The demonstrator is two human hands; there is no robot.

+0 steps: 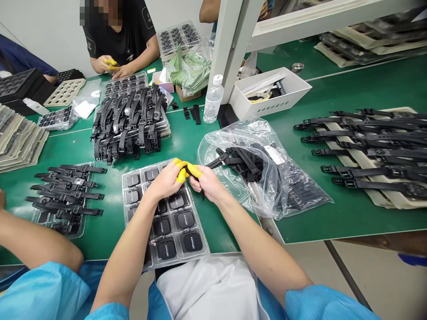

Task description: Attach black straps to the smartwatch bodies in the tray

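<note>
My left hand (166, 178) and my right hand (207, 183) meet above a clear plastic tray (128, 212), with yellow finger cots on several fingertips. Both are closed on a black watch strap (202, 194). Most of it is hidden by the fingers; one end hangs below my right hand. Square black watch bodies (191, 242) sit in the tray's compartments beneath. To the right of my hands lies an open clear bag (290, 189) with loose black straps (247, 161) at its mouth.
Strapped watches are piled on trays at the back left (130, 120), near left (66, 195) and right (376, 151). A water bottle (213, 100) and white box (270, 93) stand by a white post (227, 49). A co-worker (123, 40) sits opposite; another person's arm (36, 238) is at left.
</note>
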